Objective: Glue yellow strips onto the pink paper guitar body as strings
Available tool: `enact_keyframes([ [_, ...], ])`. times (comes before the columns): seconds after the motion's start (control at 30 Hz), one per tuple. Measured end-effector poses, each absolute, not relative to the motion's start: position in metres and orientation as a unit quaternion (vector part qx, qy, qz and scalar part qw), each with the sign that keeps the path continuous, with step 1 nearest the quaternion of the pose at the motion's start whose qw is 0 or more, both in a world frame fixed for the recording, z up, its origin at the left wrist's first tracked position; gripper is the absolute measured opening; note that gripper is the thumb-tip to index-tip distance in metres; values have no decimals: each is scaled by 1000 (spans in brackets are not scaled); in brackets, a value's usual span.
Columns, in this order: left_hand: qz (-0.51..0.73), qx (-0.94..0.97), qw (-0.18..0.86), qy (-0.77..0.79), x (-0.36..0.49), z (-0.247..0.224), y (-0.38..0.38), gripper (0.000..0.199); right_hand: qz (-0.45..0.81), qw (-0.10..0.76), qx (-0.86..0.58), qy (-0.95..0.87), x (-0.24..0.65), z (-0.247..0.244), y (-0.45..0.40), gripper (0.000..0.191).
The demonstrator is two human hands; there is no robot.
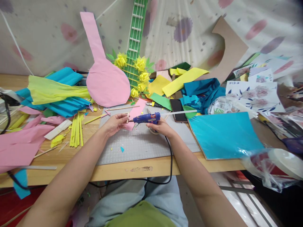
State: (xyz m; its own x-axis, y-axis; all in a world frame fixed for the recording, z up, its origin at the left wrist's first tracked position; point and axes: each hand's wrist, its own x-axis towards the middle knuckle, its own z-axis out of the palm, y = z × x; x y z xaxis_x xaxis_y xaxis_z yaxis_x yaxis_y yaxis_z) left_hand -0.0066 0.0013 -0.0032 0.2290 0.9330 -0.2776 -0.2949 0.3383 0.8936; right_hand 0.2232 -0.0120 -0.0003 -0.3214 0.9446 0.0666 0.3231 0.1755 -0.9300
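My right hand [159, 125] is wrapped round the handle of a blue hot glue gun [146, 118], its nozzle pointing left. A long whitish glue stick [181, 112] sticks out of the gun's back end. At the nozzle, my left hand [117, 123] pinches a small pale strip [128, 118] between thumb and fingers; its exact kind is too small to make out. Both hands hover over a grey cutting mat [142, 151]. Behind them on the mat lies a pink paper strip [138, 107].
A pink paper-covered guitar shape [107, 83] and a green one [135, 44] with yellow paper flowers lean at the back. Yellow sticks [76, 130] and crepe paper lie left. A phone [178, 110] and a blue sheet [224, 135] are right. The gun's black cord [170, 157] hangs over the edge.
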Motion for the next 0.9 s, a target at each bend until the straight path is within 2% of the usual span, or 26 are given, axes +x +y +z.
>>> enact_keyframes([
  [0.2, 447, 363, 693, 435, -8, -4, 3, 31, 442, 345, -457, -691, 222, 1, -13, 36],
  [0.43, 455, 360, 688, 436, -7, -3, 2, 24, 461, 343, -462, -676, 225, 4, -14, 33],
  [0.53, 465, 355, 675, 449, -9, -1, 3, 21, 443, 396, -500, -630, 242, 0, -8, 35],
  [0.6, 473, 355, 671, 448, -12, 0, 3, 18, 392, 457, -542, -587, 260, -6, 0, 38],
  [0.67, 484, 357, 665, 444, -14, 0, 4, 18, 328, 476, -603, -549, 279, -13, 8, 42],
  [0.9, 515, 375, 630, 445, -20, -2, 9, 22, 228, 393, -708, -541, 295, -29, 19, 52],
])
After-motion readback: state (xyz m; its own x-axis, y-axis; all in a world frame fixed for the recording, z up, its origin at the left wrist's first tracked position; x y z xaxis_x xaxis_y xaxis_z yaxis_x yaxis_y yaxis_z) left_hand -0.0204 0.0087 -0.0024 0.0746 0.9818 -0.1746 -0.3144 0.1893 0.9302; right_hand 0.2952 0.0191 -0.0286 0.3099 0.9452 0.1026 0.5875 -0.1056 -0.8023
